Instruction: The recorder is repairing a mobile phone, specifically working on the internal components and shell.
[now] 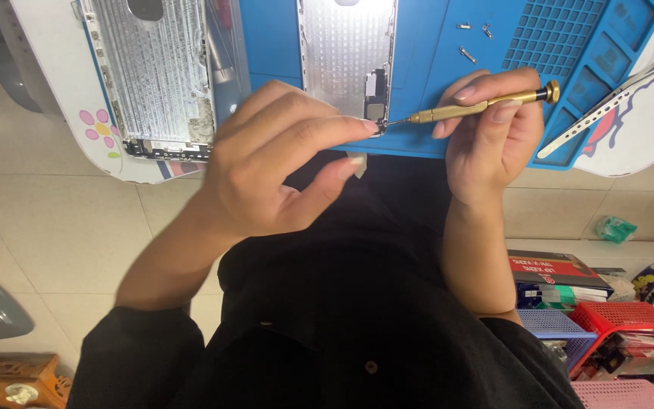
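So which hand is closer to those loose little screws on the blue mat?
Right. The right hand, gripping the brass screwdriver, sits just below the screws; the left hand is farther away on the left.

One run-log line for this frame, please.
right hand: holds screwdriver, tip at phone shell | left hand: steadies shell corner | blue mat: loose screws

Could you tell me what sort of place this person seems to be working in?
Probably a phone repair bench: an opened phone housing lies on a blue repair mat, the right hand holds a brass precision screwdriver, and loose screws sit nearby.
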